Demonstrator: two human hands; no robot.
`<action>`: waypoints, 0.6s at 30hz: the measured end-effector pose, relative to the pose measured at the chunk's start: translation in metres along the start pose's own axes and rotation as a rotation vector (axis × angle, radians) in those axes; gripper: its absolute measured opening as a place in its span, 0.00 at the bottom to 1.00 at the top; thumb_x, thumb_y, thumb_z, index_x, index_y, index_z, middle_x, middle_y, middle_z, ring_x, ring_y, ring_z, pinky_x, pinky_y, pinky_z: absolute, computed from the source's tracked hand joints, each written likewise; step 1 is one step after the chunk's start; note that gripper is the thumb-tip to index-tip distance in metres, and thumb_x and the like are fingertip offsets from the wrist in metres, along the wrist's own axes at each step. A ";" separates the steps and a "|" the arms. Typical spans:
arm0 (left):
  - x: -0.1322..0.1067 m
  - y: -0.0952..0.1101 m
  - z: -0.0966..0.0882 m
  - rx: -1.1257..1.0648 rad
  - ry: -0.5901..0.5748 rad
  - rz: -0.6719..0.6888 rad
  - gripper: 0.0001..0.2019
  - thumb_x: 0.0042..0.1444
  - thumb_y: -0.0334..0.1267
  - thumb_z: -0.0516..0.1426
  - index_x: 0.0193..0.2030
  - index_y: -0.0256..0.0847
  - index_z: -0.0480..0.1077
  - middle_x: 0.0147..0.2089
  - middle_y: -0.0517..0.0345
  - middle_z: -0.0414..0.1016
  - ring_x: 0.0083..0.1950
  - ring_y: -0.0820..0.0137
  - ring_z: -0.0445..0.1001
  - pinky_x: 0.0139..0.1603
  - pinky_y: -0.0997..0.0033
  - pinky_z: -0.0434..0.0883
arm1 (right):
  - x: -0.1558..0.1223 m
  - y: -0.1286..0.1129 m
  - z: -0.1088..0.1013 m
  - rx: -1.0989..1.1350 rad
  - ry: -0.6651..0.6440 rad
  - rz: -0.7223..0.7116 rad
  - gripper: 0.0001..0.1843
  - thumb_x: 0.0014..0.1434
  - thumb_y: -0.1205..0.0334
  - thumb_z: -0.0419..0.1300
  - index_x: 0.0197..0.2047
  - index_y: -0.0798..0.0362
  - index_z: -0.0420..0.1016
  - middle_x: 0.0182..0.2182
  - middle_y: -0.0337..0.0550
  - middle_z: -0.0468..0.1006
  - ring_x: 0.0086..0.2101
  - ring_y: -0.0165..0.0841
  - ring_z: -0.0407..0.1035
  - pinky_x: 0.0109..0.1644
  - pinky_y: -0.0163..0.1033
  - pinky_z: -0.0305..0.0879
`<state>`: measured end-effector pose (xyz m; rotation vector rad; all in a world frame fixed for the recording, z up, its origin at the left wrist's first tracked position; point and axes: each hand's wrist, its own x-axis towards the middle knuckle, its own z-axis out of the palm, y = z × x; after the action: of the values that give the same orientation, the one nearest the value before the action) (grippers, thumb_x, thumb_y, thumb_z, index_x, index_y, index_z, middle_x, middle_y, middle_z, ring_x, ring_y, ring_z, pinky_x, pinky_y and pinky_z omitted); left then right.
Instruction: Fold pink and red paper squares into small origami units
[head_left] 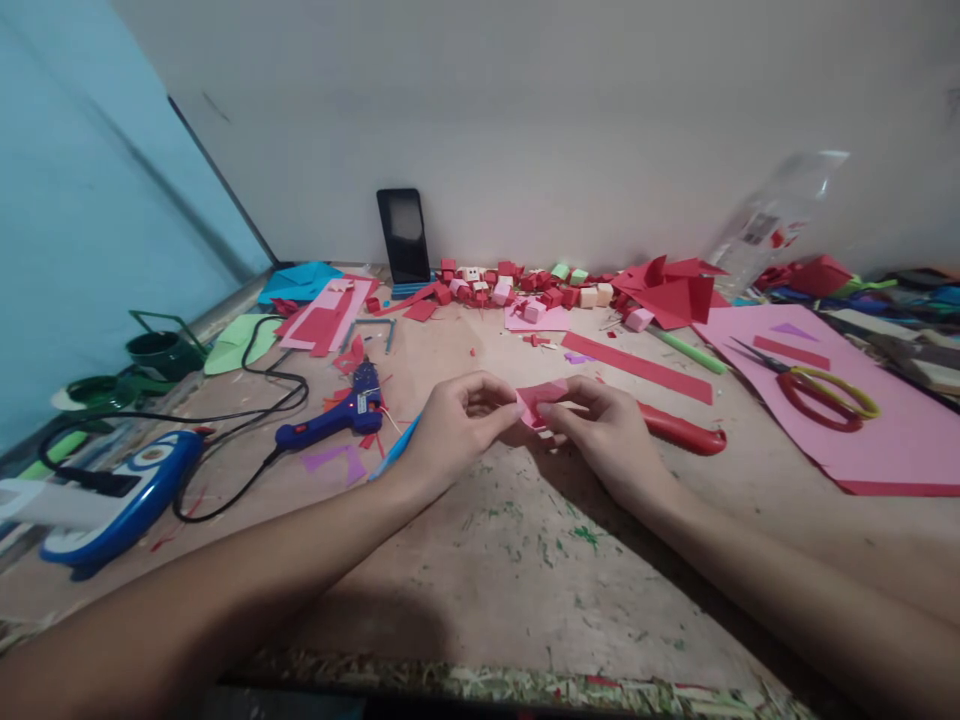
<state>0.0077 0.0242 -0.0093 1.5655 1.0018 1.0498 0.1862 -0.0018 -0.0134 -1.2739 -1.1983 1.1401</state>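
Note:
Both my hands meet over the middle of the worn table (525, 560). My left hand (450, 425) and my right hand (607, 430) pinch a small folded piece of pink paper (541, 400) between fingertips and thumbs. The paper is held just above the tabletop. A red utility knife (686, 433) lies right behind my right hand. A blue glue gun (334, 420) with a lit red lamp rests to the left of my left hand.
Scissors (817, 395) with red and yellow handles lie on a big pink sheet (892, 430) at the right. A row of small paper cubes (525, 285) lines the wall beside a propped phone (403, 235). A black cable (247, 410) runs to a blue-white device (112, 500) at left.

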 end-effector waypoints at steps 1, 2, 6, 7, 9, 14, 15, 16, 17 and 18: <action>0.000 0.000 0.000 -0.001 0.000 0.003 0.03 0.55 0.33 0.64 0.34 0.37 0.75 0.35 0.55 0.80 0.36 0.69 0.79 0.42 0.69 0.77 | 0.000 0.000 0.000 -0.005 0.004 0.002 0.10 0.51 0.57 0.70 0.34 0.52 0.80 0.32 0.44 0.84 0.30 0.38 0.79 0.33 0.40 0.74; 0.000 0.000 0.000 -0.005 0.002 0.006 0.03 0.55 0.33 0.64 0.34 0.37 0.75 0.35 0.56 0.80 0.36 0.69 0.79 0.42 0.70 0.77 | 0.000 0.000 0.000 -0.003 0.009 0.007 0.09 0.51 0.57 0.70 0.34 0.53 0.80 0.31 0.44 0.84 0.30 0.38 0.79 0.33 0.40 0.74; 0.001 -0.001 0.000 -0.025 0.021 0.027 0.02 0.54 0.31 0.64 0.34 0.36 0.75 0.35 0.57 0.80 0.37 0.70 0.78 0.43 0.71 0.76 | 0.001 0.002 0.000 0.015 0.016 0.009 0.10 0.50 0.57 0.71 0.33 0.54 0.83 0.32 0.46 0.85 0.32 0.39 0.79 0.34 0.41 0.74; 0.001 -0.001 0.000 -0.022 0.023 0.034 0.02 0.54 0.31 0.64 0.34 0.36 0.76 0.35 0.57 0.80 0.37 0.70 0.78 0.43 0.71 0.76 | 0.001 0.002 0.000 0.013 0.022 0.002 0.10 0.49 0.57 0.71 0.33 0.54 0.83 0.32 0.46 0.85 0.32 0.38 0.79 0.34 0.41 0.74; 0.001 -0.001 0.000 -0.009 0.011 0.041 0.02 0.55 0.31 0.64 0.34 0.36 0.76 0.35 0.57 0.80 0.37 0.70 0.79 0.41 0.72 0.76 | 0.002 0.003 -0.001 0.023 0.028 -0.001 0.09 0.49 0.57 0.71 0.32 0.54 0.84 0.30 0.45 0.85 0.31 0.38 0.78 0.34 0.41 0.74; -0.003 -0.002 0.001 0.037 -0.049 0.089 0.02 0.58 0.30 0.63 0.36 0.37 0.79 0.37 0.55 0.82 0.36 0.70 0.80 0.37 0.73 0.76 | 0.003 0.004 -0.002 0.027 0.052 0.021 0.09 0.46 0.57 0.73 0.27 0.53 0.81 0.25 0.41 0.82 0.27 0.35 0.75 0.32 0.39 0.71; -0.004 -0.002 0.001 0.047 -0.058 0.120 0.03 0.58 0.29 0.63 0.36 0.37 0.80 0.39 0.55 0.83 0.38 0.70 0.80 0.38 0.73 0.77 | 0.003 0.004 -0.002 0.016 0.053 0.018 0.09 0.46 0.57 0.73 0.27 0.53 0.81 0.25 0.41 0.82 0.27 0.34 0.74 0.32 0.39 0.70; -0.004 -0.002 0.002 0.058 -0.066 0.151 0.03 0.58 0.29 0.63 0.35 0.37 0.80 0.41 0.54 0.83 0.40 0.69 0.80 0.38 0.74 0.78 | 0.003 0.004 -0.002 0.007 0.052 0.014 0.09 0.46 0.57 0.73 0.26 0.53 0.81 0.24 0.40 0.81 0.26 0.34 0.74 0.32 0.38 0.70; -0.005 -0.002 0.001 0.068 -0.073 0.176 0.04 0.58 0.29 0.63 0.35 0.37 0.80 0.42 0.54 0.82 0.42 0.68 0.80 0.39 0.73 0.78 | 0.003 0.004 -0.002 0.000 0.046 0.010 0.09 0.46 0.57 0.73 0.26 0.53 0.81 0.24 0.40 0.81 0.26 0.34 0.74 0.32 0.38 0.69; -0.005 -0.002 0.001 0.079 -0.080 0.191 0.04 0.59 0.29 0.63 0.35 0.37 0.81 0.43 0.53 0.82 0.43 0.68 0.81 0.40 0.73 0.78 | 0.003 0.003 -0.002 -0.009 0.039 0.006 0.09 0.47 0.57 0.73 0.26 0.53 0.81 0.24 0.40 0.81 0.26 0.34 0.74 0.32 0.39 0.69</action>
<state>0.0075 0.0197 -0.0119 1.7807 0.8615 1.0790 0.1890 0.0013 -0.0164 -1.3014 -1.1728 1.1109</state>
